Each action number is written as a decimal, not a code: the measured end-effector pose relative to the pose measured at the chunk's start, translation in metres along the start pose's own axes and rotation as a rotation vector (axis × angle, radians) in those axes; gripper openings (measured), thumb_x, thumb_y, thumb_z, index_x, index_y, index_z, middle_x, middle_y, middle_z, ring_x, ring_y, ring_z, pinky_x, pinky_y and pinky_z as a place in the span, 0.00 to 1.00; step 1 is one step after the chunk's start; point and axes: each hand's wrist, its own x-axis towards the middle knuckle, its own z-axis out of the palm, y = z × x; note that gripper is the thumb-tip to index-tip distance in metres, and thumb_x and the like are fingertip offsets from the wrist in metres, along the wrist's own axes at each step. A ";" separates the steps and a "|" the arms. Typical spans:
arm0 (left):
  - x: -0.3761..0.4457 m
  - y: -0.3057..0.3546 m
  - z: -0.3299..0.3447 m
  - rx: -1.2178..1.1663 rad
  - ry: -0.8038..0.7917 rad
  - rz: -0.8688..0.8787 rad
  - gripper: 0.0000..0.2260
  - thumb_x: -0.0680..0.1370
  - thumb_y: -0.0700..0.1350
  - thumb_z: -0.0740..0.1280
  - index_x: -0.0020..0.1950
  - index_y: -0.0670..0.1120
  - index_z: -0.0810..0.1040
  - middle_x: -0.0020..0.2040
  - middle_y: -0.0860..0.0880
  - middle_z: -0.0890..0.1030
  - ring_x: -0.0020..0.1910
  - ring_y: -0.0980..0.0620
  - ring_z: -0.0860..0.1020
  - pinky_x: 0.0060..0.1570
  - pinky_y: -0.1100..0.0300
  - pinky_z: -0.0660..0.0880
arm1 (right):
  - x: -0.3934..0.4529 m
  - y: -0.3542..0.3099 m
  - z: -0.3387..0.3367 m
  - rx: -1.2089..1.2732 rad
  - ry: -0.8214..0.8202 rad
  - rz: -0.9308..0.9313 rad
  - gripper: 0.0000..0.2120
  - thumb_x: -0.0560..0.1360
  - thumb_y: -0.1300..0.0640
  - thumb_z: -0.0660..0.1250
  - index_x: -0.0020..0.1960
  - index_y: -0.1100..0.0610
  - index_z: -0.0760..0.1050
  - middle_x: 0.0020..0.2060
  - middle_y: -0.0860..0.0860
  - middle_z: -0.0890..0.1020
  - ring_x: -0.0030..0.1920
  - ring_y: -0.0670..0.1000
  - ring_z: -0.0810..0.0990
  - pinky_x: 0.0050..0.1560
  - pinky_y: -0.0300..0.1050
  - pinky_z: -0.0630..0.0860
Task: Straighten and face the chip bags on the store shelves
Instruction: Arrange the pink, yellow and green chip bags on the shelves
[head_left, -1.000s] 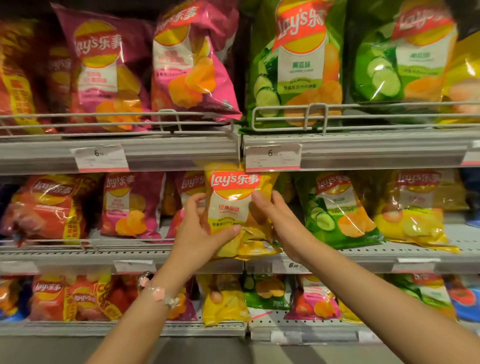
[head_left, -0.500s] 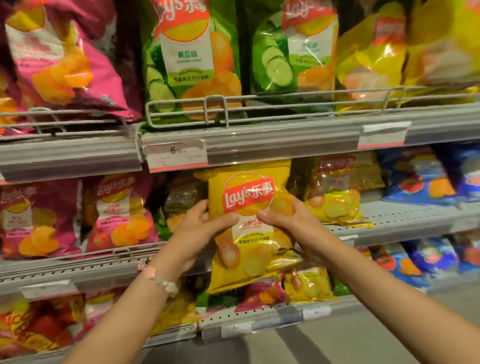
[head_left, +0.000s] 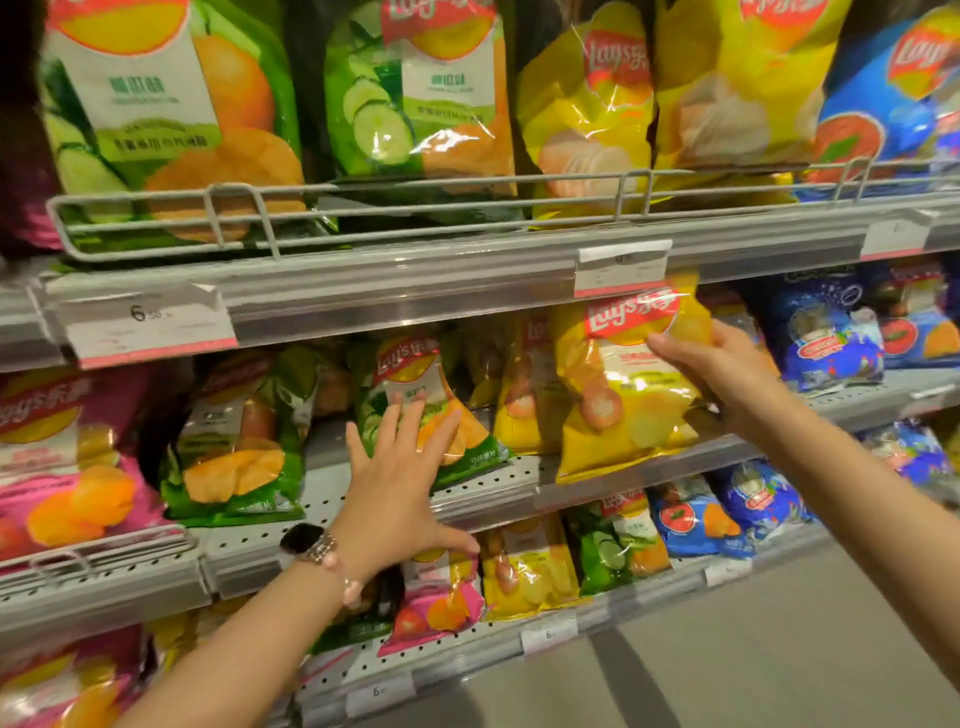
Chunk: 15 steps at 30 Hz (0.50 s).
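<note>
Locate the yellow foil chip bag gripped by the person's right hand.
The yellow foil chip bag stands at the middle shelf's front edge, right of centre, held by the right hand, beside another yellow bag.

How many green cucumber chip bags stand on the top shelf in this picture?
2. One green bag stands at the left end behind the wire rail, the second green bag just right of it. More may be hidden behind them.

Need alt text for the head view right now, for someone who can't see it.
The right hand holds a yellow chip bag upright at the front of the middle shelf, while the left hand reaches, fingers spread, toward a tilted green chip bag. Green, yellow and blue bags fill the shelf above.
</note>
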 end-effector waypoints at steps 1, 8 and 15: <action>0.004 0.003 0.005 0.032 -0.026 -0.014 0.60 0.57 0.76 0.67 0.76 0.58 0.35 0.77 0.49 0.37 0.76 0.45 0.34 0.68 0.34 0.36 | 0.008 0.002 -0.011 -0.015 0.019 -0.008 0.09 0.68 0.56 0.74 0.47 0.53 0.79 0.40 0.48 0.85 0.36 0.45 0.84 0.35 0.39 0.77; 0.024 0.018 0.022 0.169 0.043 -0.087 0.58 0.63 0.66 0.74 0.76 0.56 0.33 0.76 0.45 0.41 0.76 0.43 0.41 0.69 0.31 0.49 | 0.051 0.033 -0.051 -0.066 0.085 0.051 0.21 0.70 0.54 0.73 0.60 0.56 0.74 0.50 0.53 0.83 0.48 0.54 0.82 0.47 0.52 0.79; 0.025 0.026 0.034 0.274 0.045 -0.143 0.59 0.61 0.68 0.73 0.76 0.54 0.37 0.77 0.43 0.42 0.77 0.42 0.43 0.68 0.32 0.51 | 0.076 0.062 -0.040 -0.076 0.180 0.117 0.07 0.73 0.54 0.70 0.45 0.51 0.71 0.41 0.49 0.80 0.41 0.50 0.78 0.34 0.43 0.74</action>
